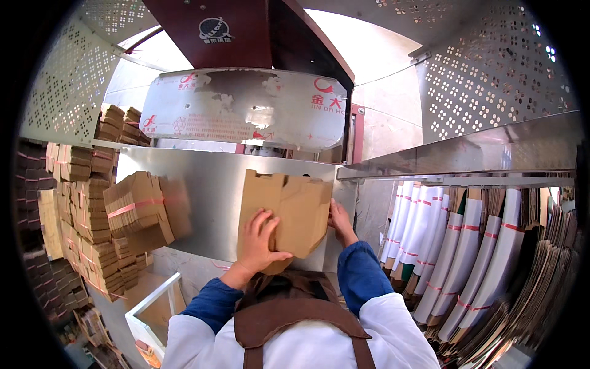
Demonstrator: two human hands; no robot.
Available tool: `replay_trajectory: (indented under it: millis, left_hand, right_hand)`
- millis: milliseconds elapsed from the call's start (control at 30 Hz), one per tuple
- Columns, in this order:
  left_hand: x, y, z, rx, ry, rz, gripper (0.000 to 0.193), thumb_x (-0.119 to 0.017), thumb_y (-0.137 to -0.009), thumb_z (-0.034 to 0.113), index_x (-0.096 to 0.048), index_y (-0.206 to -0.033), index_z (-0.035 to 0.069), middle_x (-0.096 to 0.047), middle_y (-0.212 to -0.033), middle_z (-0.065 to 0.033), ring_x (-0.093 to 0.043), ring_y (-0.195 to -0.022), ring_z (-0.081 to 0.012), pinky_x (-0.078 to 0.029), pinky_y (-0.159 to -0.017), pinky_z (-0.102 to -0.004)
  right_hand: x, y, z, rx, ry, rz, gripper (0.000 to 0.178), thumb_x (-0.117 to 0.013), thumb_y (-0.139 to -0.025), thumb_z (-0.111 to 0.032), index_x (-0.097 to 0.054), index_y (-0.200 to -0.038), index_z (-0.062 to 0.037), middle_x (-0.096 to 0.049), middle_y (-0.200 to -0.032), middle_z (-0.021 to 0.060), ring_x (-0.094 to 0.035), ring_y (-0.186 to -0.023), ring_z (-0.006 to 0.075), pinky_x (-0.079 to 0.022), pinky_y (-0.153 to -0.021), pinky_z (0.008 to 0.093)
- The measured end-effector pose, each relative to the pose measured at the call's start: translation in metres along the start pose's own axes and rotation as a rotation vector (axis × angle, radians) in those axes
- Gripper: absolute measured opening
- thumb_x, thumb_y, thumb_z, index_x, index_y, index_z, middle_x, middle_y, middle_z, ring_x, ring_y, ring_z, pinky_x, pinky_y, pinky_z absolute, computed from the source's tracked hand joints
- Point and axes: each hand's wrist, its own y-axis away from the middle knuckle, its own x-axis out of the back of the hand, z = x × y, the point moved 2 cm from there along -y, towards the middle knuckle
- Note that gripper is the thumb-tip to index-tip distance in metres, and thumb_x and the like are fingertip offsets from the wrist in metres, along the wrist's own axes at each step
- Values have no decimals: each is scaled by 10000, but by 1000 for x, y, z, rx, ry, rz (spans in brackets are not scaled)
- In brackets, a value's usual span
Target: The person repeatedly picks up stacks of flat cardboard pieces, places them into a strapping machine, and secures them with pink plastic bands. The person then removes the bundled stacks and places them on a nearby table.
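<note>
A stack of flat brown cardboard blanks (301, 215) lies in front of me on a shiny metal table (212, 221), its near end close to my apron. My left hand (259, 241) rests on the left part of the top sheet, fingers spread and thumb pointing right. At the right edge of the cardboard is my right hand (340, 221), its fingers bent against that side and partly hidden by it. On the table's left end sits another bundle of cardboard blanks (138, 206), tied with a pink strap.
A machine with a dark red housing (215, 31) and a scuffed metal panel (239, 104) stands beyond the table. Strapped cardboard bundles (92, 215) pile up at left, near a white frame (153, 295). White and brown bundles (461, 246) stand at right below a metal rail (467, 154).
</note>
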Motion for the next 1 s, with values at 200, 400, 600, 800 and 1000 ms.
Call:
replay_trajectory:
  millis: [200,400,600,800,1000]
  left_hand:
    - [70,34,-106,281,342,-34,1121,-892,-514,414,-341,-1417,43,-357,-1426,-195,-329,-1322,-411,-300,-1111,-456]
    - [49,49,-158,334,363,-133,1138,-903,-516,346,-304,-1436,43,-341,-1438,-196,-317,-1338,-397,-292,-1124,-439]
    - [2,-14,-133,204,322,-95,1191,-898,-515,316,-233,-1457,19,-318,-1452,-209,-309,-1336,-415,-314,-1111,-454]
    - [-54,-90,-100,162,355,-93,1164,-879,-535,201,-198,-1461,17,-329,-1437,-223,-362,-1304,-412,-366,-1078,-433]
    - [-47,-100,-84,291,613,-100,1080,-860,-544,73,-257,-1439,46,-456,-1356,-165,-454,-1265,-319,-378,-1065,-381]
  right_hand:
    - [-78,110,-88,393,92,-214,457,-493,-990,-248,-399,-1375,-20,-563,-1244,91,-521,-1141,154,-430,-954,314]
    - [-129,134,-82,513,350,-108,584,-496,-981,-254,-271,-1482,-55,-493,-1375,182,-482,-1273,287,-369,-1042,343]
    - [-83,111,-105,482,371,88,511,-454,-997,-307,-358,-1406,-15,-530,-1316,189,-518,-1220,277,-396,-998,348]
    - [-24,79,-100,476,68,394,480,-398,-1019,-400,-443,-1251,18,-570,-1116,117,-526,-1063,207,-404,-942,315]
    - [-46,93,-55,563,288,408,482,-582,-943,-332,-466,-1238,32,-590,-1206,166,-544,-1153,248,-417,-967,369]
